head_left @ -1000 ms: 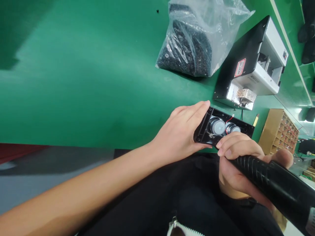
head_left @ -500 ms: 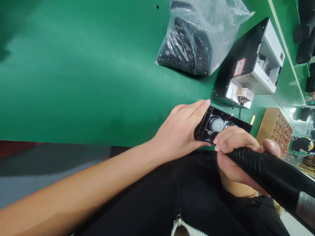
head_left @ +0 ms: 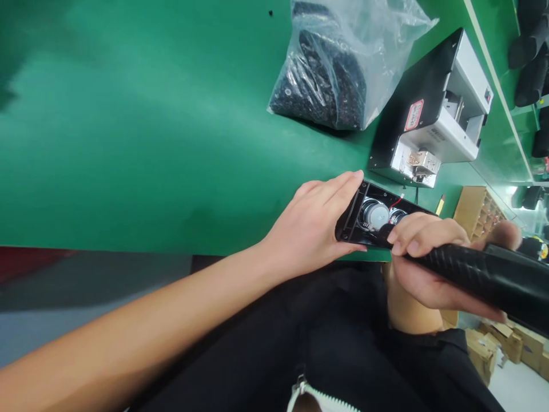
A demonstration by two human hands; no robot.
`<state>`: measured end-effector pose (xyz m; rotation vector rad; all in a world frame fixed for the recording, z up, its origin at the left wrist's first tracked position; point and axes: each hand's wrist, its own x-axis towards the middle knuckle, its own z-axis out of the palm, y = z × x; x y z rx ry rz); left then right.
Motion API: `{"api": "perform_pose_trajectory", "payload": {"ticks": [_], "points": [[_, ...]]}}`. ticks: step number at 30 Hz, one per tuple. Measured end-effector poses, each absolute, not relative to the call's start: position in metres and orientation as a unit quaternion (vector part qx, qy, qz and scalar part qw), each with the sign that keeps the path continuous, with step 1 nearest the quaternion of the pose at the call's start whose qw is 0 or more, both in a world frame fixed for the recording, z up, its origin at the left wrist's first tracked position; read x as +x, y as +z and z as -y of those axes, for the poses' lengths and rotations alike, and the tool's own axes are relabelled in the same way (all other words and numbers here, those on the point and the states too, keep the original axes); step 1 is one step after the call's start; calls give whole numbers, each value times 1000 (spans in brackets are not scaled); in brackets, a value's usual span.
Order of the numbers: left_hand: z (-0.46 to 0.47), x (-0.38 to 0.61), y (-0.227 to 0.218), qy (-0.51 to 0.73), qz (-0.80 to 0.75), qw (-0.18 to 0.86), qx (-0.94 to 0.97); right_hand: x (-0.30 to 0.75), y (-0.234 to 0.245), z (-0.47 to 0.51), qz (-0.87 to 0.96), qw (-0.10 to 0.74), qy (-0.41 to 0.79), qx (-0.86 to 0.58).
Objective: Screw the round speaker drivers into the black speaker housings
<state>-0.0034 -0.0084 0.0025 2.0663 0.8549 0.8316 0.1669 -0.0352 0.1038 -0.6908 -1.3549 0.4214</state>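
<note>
A black speaker housing [head_left: 350, 222] lies at the table's front edge, its inside facing up with two round drivers and a thin red wire. My left hand [head_left: 315, 220] is closed round its left end, thumb on the near side and fingers on the far side. In my right hand [head_left: 429, 246] is a black electric screwdriver [head_left: 493, 283], held slantwise with its body running to the right edge of the view. Its front end is over the near side of the housing; my fingers hide the bit and the housing's right part.
On the green table [head_left: 150, 143] beyond my hands lie a clear plastic bag [head_left: 326, 74] of small black parts and a black-and-silver bench machine [head_left: 429, 120]. To the right stands a cardboard box with compartments [head_left: 476, 212]. Cartons [head_left: 508, 343] sit low at the right.
My right hand and the electric screwdriver have shifted right, and the screwdriver's rear has swung up to a flatter slant. My left hand keeps its hold on the housing.
</note>
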Motion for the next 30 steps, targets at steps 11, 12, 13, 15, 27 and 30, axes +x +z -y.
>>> {"api": "perform_pose_trajectory", "payload": {"ticks": [11,12,13,15,27,30], "points": [[9,-5,3,320,-334,358,811,172,88,24,648,657,153,-354],[9,-5,3,316,-337,360,811,171,90,22,646,657,164,-353],[9,-5,3,313,-339,361,811,171,93,20,641,664,169,-347],[8,-4,3,312,-339,362,810,172,100,16,625,690,149,-333],[13,-8,4,375,-343,351,786,212,142,41,618,661,164,-392],[19,-15,12,413,-331,315,788,217,147,47,590,670,199,-405]]}}
